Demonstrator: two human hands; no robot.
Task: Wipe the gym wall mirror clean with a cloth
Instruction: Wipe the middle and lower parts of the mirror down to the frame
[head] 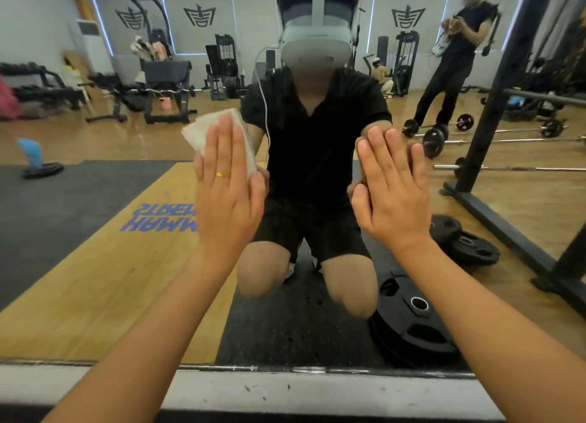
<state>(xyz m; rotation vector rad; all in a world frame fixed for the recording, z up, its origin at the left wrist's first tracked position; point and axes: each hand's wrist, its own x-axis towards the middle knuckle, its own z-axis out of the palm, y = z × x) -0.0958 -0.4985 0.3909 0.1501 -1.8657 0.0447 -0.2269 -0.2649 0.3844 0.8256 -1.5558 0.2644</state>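
With straight fingers (222,146) the left hand (229,187) presses a folded white cloth (203,130) on the big wall mirror (79,273), the right hand (393,189) lies flat too, and blue floor letters (149,219) show backwards.

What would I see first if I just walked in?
Two flat hands are on the big mirror: the left hand presses a folded white cloth against the glass, and the right hand rests bare beside it. Between them, the mirror shows a kneeling person in black wearing a grey headset.
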